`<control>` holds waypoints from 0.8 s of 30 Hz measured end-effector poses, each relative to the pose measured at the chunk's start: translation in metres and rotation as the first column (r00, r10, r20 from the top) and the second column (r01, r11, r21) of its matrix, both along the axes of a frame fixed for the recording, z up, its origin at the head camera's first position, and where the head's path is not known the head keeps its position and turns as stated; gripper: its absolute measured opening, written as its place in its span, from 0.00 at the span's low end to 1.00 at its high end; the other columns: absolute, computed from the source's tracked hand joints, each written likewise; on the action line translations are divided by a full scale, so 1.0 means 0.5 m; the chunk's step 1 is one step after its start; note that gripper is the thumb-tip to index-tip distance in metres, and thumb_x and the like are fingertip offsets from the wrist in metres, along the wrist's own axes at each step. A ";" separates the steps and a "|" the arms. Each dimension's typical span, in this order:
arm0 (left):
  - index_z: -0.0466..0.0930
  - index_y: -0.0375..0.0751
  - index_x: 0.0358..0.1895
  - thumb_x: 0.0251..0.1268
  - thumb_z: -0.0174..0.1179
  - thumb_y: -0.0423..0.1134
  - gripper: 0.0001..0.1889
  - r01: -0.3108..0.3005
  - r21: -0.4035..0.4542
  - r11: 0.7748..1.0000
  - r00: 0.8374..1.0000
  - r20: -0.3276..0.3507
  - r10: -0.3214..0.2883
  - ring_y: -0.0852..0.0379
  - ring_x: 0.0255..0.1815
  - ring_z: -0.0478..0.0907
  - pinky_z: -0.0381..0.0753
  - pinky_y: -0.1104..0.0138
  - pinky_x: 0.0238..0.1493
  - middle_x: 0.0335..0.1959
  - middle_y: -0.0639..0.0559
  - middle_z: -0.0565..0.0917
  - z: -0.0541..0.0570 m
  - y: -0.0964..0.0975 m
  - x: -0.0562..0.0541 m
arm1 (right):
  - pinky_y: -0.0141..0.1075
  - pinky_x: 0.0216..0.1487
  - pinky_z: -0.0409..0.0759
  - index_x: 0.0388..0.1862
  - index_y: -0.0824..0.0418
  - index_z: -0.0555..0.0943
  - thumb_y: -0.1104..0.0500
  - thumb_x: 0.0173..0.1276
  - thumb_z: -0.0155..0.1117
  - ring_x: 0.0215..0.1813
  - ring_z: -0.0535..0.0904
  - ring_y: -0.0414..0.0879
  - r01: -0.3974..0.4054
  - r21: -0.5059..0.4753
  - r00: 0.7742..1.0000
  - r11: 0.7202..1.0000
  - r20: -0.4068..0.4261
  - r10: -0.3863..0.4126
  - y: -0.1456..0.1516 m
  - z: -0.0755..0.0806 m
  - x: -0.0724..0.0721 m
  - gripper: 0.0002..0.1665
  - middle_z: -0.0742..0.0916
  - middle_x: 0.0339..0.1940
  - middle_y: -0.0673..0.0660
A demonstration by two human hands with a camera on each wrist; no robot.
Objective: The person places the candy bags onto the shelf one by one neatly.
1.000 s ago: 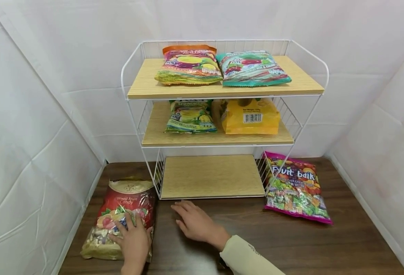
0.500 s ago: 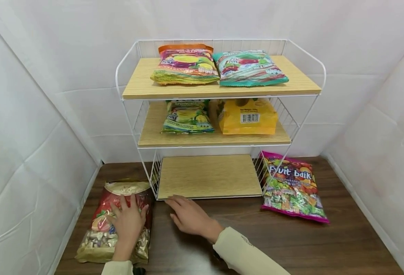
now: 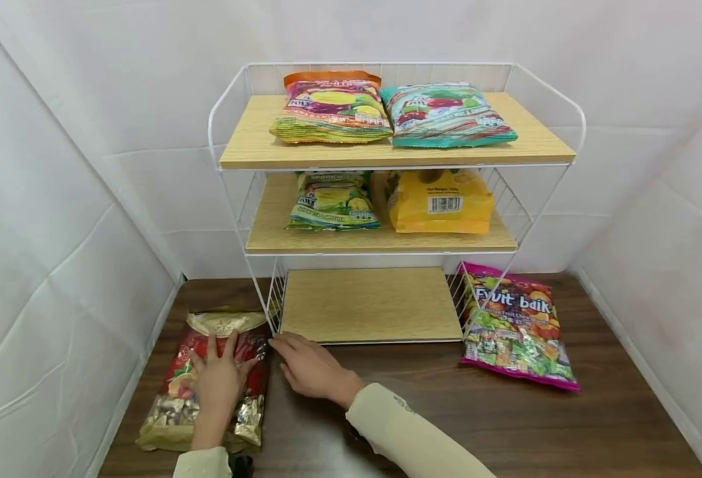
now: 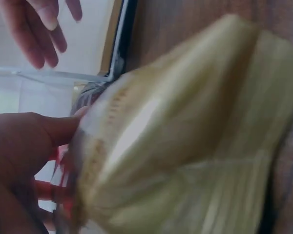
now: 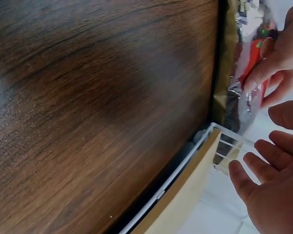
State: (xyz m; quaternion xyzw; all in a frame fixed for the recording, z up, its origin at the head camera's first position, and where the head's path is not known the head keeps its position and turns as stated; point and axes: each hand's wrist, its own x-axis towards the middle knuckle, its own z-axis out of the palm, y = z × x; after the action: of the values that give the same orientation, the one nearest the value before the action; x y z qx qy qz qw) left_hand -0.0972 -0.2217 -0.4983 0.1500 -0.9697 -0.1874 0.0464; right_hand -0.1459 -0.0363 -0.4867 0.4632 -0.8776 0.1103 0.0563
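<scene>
A red and gold candy bag (image 3: 174, 413) lies on the table to the left of the rack. My left hand (image 3: 218, 380) rests on its upper middle, fingers spread across the print. The left wrist view has the bag's gold end (image 4: 185, 136) large and blurred, with the thumb and fingers at its far side. Just right of the bag, at the rack's lower left front corner, is my right hand (image 3: 311, 366), palm down. Its fingers look relaxed and hold nothing in the right wrist view, where the hand (image 5: 278, 180) hangs beside the white wire side.
The white wire rack (image 3: 398, 164) has three wooden shelves. On top lie an orange-purple bag (image 3: 333, 109) and a teal bag (image 3: 449, 116). Below sit a green bag (image 3: 334, 202) and a yellow bag (image 3: 440, 206). A pink-edged Fruit baik bag (image 3: 518, 328) leans against the rack's right side.
My left hand has slid up the candy bag, away from me, toward its top. My right hand has moved left and slightly forward to the rack's corner.
</scene>
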 end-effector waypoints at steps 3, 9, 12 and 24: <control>0.60 0.46 0.73 0.62 0.63 0.52 0.38 -0.009 0.011 1.000 1.000 0.007 0.009 0.16 0.67 0.40 0.46 0.19 0.44 0.74 0.32 0.49 -0.003 0.000 0.003 | 0.38 0.64 0.68 0.70 0.63 0.66 0.59 0.72 0.55 0.69 0.66 0.51 0.016 0.023 1.000 1.000 0.006 -0.016 -0.003 -0.004 -0.002 0.29 0.73 0.67 0.59; 0.61 0.46 0.72 0.60 0.65 0.50 0.38 0.002 -0.001 1.000 1.000 0.023 -0.002 0.16 0.66 0.42 0.44 0.19 0.44 0.73 0.32 0.51 -0.002 -0.009 0.024 | 0.35 0.62 0.70 0.71 0.62 0.65 0.60 0.72 0.54 0.68 0.67 0.48 0.010 0.072 1.000 0.997 -0.002 -0.010 -0.012 -0.007 0.000 0.29 0.72 0.67 0.58; 0.60 0.46 0.72 0.60 0.65 0.51 0.38 0.008 0.016 1.000 0.999 0.053 -0.009 0.17 0.67 0.40 0.43 0.19 0.45 0.74 0.31 0.50 -0.002 -0.013 0.036 | 0.35 0.63 0.69 0.72 0.62 0.64 0.59 0.72 0.53 0.70 0.65 0.49 0.001 0.112 1.000 0.994 0.002 -0.001 -0.024 -0.009 0.003 0.30 0.70 0.70 0.58; 0.59 0.42 0.72 0.60 0.66 0.47 0.39 0.050 0.049 0.998 0.989 0.140 -0.057 0.14 0.65 0.36 0.40 0.18 0.44 0.72 0.28 0.49 0.017 -0.017 0.065 | 0.33 0.65 0.65 0.75 0.59 0.58 0.55 0.66 0.64 0.73 0.58 0.52 0.058 0.301 0.998 0.952 0.017 -0.066 -0.062 -0.029 0.032 0.42 0.60 0.75 0.59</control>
State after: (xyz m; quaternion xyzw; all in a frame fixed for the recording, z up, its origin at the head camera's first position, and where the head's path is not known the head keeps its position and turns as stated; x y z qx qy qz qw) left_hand -0.0646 -0.2302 -0.4899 0.1377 -0.9696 -0.1997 -0.0307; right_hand -0.1301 -0.0675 -0.5012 0.4372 -0.8988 -0.0198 -0.0230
